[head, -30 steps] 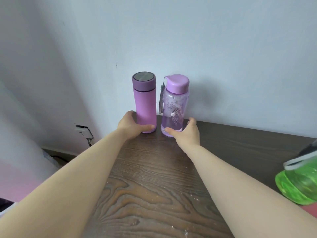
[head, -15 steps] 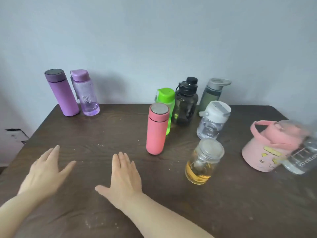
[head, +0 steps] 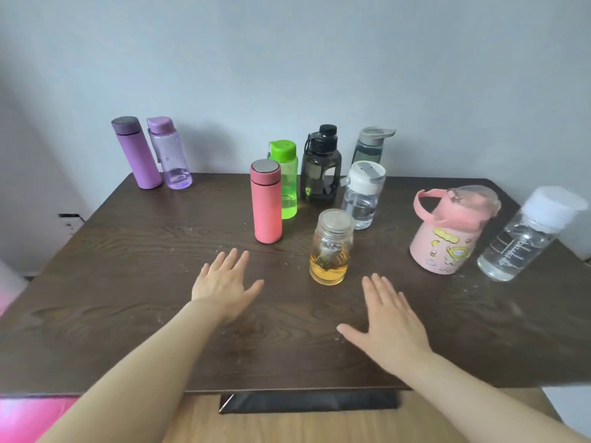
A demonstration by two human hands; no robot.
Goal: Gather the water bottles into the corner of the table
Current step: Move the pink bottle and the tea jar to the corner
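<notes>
The left hand and right hand hover flat over the dark wood-grain worktop, fingers spread and empty, probably poised to choose the next bottles. Between them, just ahead, stands a squat glass jar of amber tea; the tall coral-pink flask is beyond the left hand. Two purple bottles already occupy the far-left corner.
</notes>
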